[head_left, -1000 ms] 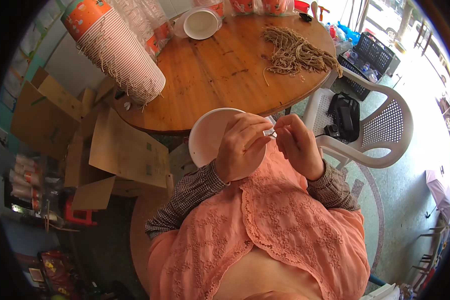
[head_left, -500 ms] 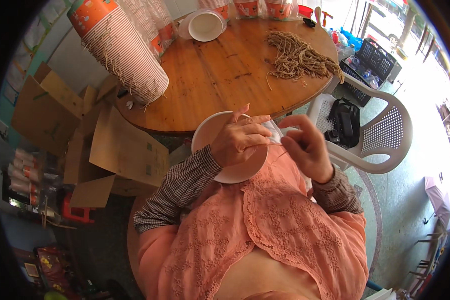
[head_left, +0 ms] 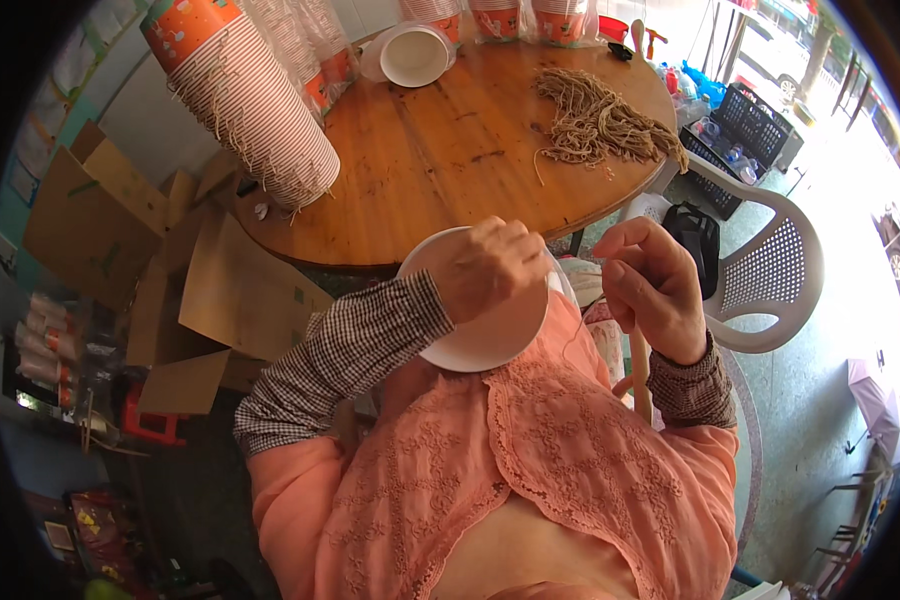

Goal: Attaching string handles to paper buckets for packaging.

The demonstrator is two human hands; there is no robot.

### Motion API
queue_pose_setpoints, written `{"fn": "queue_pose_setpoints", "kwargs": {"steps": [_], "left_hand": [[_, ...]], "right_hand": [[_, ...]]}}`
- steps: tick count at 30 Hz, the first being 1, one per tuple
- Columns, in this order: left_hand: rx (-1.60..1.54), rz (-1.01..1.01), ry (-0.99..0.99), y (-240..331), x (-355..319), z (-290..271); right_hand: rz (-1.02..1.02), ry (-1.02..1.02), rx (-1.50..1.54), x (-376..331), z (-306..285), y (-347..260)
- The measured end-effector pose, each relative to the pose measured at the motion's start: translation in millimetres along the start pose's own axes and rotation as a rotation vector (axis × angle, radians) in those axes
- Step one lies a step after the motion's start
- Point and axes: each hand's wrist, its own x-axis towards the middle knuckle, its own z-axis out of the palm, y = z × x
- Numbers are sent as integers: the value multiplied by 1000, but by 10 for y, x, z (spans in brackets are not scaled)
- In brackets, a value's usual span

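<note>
A white round paper tub (head_left: 490,335) rests on my lap, its open mouth facing up. My left hand (head_left: 495,268) is over its far rim, fingers curled closed with the back of the hand up; what they hold is hidden. To the right of the tub my right hand (head_left: 658,285) is raised, thumb and forefinger pinched on a thin string (head_left: 578,335) that hangs in a loose curve toward my lap. On the table a bundle of brown twine (head_left: 605,115) lies at the right. A tall tilted stack of orange-and-white paper tubs (head_left: 255,120), with twine strands along its side, stands at the left.
The round wooden table (head_left: 440,170) is in front of me. More bagged tubs (head_left: 495,20) and a white tub (head_left: 414,56) are at its back. Open cardboard boxes (head_left: 245,290) stand at left. A white plastic chair (head_left: 770,260) holding a black bag (head_left: 695,235) stands at right, near a black crate (head_left: 755,125).
My hands have moved apart. The left has turned from spread fingers to curled ones over the tub; the right has shifted right with the string, which now hangs slack.
</note>
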Motion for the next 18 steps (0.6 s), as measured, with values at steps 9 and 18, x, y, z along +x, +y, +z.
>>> {"fn": "queue_pose_setpoints", "kwargs": {"steps": [9,18], "left_hand": [[-78,-239,249,-317,-82,-82],[-72,-422,438,-255,-505,-91]], "right_hand": [[-103,-129,63,-49,-35,-61],[-346,-275,335,-230,-132,-118]]}}
